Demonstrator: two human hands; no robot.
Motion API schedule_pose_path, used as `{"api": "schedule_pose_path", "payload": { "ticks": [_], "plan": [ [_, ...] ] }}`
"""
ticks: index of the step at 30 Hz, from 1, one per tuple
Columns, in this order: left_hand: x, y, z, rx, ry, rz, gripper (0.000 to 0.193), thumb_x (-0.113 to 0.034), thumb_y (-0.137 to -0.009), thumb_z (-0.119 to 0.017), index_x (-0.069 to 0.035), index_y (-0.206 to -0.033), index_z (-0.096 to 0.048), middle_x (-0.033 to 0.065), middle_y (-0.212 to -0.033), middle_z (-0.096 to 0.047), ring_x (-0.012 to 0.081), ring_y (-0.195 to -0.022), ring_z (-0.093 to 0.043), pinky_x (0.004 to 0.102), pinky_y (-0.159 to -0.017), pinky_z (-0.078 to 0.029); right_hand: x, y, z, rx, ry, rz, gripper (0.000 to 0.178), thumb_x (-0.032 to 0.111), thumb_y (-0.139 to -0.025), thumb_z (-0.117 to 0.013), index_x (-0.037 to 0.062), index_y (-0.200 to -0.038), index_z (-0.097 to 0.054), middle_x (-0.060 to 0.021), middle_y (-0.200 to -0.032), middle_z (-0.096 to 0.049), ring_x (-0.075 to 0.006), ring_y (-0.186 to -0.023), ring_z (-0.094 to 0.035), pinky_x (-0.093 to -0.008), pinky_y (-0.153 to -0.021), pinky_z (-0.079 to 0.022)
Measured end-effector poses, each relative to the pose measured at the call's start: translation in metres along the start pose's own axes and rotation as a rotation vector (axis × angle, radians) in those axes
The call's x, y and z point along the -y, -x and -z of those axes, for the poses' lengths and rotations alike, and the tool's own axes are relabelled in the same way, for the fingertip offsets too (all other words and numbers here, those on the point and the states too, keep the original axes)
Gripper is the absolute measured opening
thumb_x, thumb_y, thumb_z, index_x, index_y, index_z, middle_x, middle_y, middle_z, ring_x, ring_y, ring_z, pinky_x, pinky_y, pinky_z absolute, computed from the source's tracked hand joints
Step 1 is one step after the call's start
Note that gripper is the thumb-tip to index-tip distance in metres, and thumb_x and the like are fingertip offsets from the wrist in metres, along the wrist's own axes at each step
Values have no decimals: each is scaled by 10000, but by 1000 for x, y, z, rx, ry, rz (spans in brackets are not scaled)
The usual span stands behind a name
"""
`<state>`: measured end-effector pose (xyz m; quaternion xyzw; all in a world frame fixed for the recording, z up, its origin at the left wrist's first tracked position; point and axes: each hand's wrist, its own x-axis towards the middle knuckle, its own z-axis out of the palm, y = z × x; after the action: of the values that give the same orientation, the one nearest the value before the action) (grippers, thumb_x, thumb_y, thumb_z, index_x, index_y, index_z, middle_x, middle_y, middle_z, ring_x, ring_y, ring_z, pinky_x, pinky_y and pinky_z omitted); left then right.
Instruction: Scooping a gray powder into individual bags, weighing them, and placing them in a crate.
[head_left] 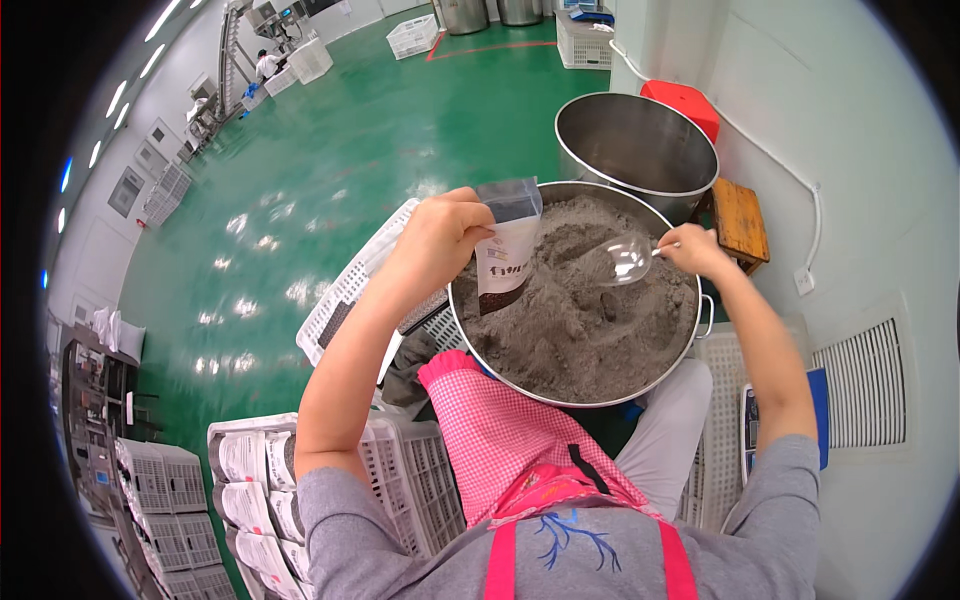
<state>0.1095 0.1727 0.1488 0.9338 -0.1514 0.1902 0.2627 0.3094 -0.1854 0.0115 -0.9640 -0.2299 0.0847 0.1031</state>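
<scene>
The white packaging pouch with a clear top and a dark lower band [505, 252] hangs about upright over the left part of a wide round steel pot [456, 322]. The left hand [446, 235] pinches it by its upper left edge, thumb and fingers closed, which probably keeps the top uppermost and the printed front unobstructed. Whether its lower end meets the grey-brown powder [590, 340] heaped in the pot cannot be told. Held inside the rim, the pouch likely lets any stray grains drop back onto the heap.

The right hand [692, 250] is closed around the thin handle of a clear, round-bowled plastic scoop [630, 260]. The bowl is over the powder, right of the pouch; how much it carries is unclear. Keeping both hands above one pot seems to make the reach between them short.

The pot sits close to the person, by a pink checked apron [480, 415] and a pale grey trouser leg [668, 415], which limit room on the near side. A second tall steel pot [635, 140] crowds the far side, with a red plastic box-like object [685, 105] and a brown wooden stool [740, 220] beyond to the right. A white perforated plastic basket [350, 270] hems in the left; farther near-left, a white crate [225, 425] holds rows of packed pouches [245, 458].
</scene>
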Motion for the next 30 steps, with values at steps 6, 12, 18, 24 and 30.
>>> {"api": "schedule_pose_path", "payload": {
  "ticks": [6, 12, 18, 24, 30],
  "plan": [
    [-6, -25, -14, 129, -116, -62, 83, -35, -783, -695, -1, -859, -695, 154, -890, -644, 364, -822, -630, 435, -717, -492, 11, 22, 140, -375, -8, 234, 202, 192, -886, -671, 53, -1012, -745, -141, -983, -737, -280, -909, -705, -400, -876, -513],
    [-10, -53, -39, 201, -151, -106, 107, -54, -778, -701, -12, -876, -710, 166, -924, -652, 379, -882, -636, 445, -759, -500, 102, 66, 214, -621, 183, 476, 134, 129, -884, -655, 67, -956, -750, -92, -914, -688, -264, -924, -642, -404, -933, -463],
    [-16, -61, -56, 142, -75, -115, 106, -39, -781, -700, 2, -879, -707, 170, -908, -652, 386, -861, -636, 445, -753, -505, 134, 76, 201, -747, 549, 648, 113, 136, -895, -644, 116, -944, -744, -45, -889, -633, -245, -960, -574, -435, -1011, -367],
    [-8, -56, -49, 107, -13, -91, 114, -33, -770, -710, 8, -876, -701, 169, -923, -652, 384, -844, -637, 432, -733, -504, 79, 77, 197, -777, 402, 351, 139, 170, -917, -620, 131, -970, -743, -44, -899, -655, -244, -986, -589, -422, -929, -386],
    [-5, -20, -30, -103, 87, -102, 72, 18, -790, -662, 3, -855, -689, 140, -917, -652, 360, -850, -644, 419, -750, -513, 40, 37, 13, -76, 698, 118, 135, 191, -764, -673, 122, -835, -764, -121, -889, -724, -297, -908, -687, -511, -808, -436]
  ]
}}
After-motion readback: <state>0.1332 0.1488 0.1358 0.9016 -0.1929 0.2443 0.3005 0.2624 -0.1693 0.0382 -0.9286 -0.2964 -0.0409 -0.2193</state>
